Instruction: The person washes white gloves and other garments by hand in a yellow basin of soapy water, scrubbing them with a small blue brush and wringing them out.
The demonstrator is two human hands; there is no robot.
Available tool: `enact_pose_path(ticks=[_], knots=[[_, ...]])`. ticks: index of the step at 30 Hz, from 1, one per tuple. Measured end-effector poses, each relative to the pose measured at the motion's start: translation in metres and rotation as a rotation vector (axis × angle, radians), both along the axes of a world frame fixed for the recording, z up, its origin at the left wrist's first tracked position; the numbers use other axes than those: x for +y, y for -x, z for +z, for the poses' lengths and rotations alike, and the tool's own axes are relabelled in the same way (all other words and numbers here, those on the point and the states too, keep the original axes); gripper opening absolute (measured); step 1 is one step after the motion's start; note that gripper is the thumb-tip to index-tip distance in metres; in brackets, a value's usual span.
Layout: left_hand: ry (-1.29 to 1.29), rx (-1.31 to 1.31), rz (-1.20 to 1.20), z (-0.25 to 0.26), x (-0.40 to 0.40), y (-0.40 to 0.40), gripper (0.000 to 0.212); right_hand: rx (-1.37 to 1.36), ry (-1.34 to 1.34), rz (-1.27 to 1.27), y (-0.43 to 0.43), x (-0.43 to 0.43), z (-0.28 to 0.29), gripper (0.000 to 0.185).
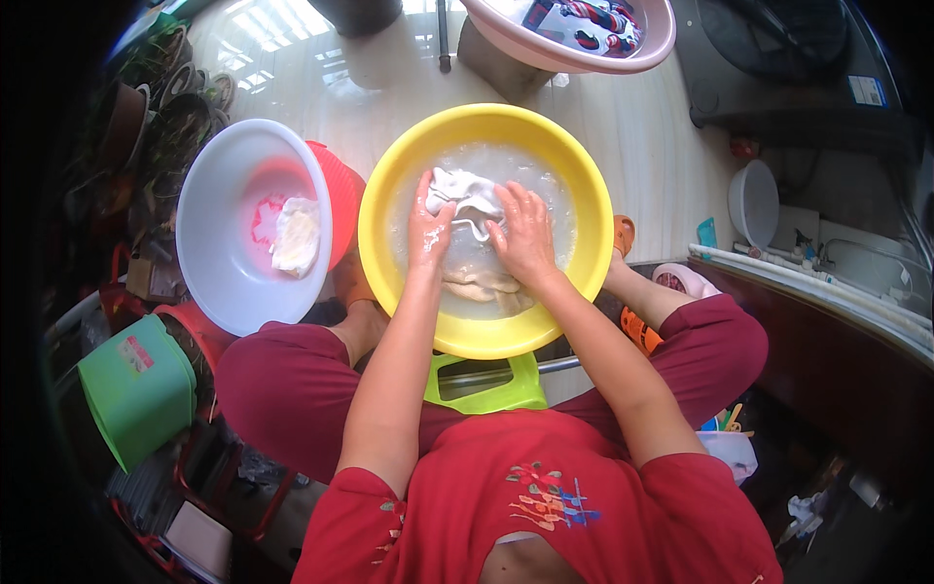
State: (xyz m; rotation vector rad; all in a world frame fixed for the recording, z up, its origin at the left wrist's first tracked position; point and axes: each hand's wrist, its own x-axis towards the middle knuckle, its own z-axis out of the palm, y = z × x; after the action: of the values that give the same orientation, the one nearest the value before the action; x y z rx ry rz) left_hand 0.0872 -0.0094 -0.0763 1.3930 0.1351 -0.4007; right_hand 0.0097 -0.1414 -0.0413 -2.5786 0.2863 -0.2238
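Note:
A yellow plastic basin (485, 339) of cloudy, sudsy water stands before me. My left hand (429, 232) grips the left end of a wet white cloth (467, 188), thumb on top of it. At the cloth's right side my right hand (524, 232) rests with its fingers spread a little and the thumb at the folds. Whether those fingers grip the cloth cannot be told. Nearer to me, a beige cloth (478, 286) lies partly under water in the same basin.
Left of the yellow basin, a white basin (211, 219) holds a folded cream cloth (295, 237). A pink basin (576, 62) with dark patterned laundry stands beyond on a block. Potted plants (175, 109) and a green bin (139, 387) line the left. A lime-green stool (496, 398) sits between my legs.

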Motion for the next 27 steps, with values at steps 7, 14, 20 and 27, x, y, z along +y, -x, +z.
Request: enact_pose_path(ticks=[7, 14, 20, 27], knots=[[-0.307, 0.161, -0.009, -0.006, -0.004, -0.002, 0.040, 0.453, 0.064, -0.003, -0.027, -0.025, -0.020, 0.033], [0.701, 0.620, 0.290, 0.038, -0.005, -0.007, 0.043, -0.242, -0.332, 0.145, -0.020, 0.011, 0.073, 0.027], [0.860, 0.622, 0.130, 0.049, -0.007, 0.015, 0.039, -0.371, -0.221, 0.191, 0.014, 0.075, 0.099, 0.030], [0.695, 0.582, 0.204, 0.046, -0.011, 0.035, 0.036, -0.352, -0.279, 0.093, 0.002, 0.067, 0.072, 0.027]])
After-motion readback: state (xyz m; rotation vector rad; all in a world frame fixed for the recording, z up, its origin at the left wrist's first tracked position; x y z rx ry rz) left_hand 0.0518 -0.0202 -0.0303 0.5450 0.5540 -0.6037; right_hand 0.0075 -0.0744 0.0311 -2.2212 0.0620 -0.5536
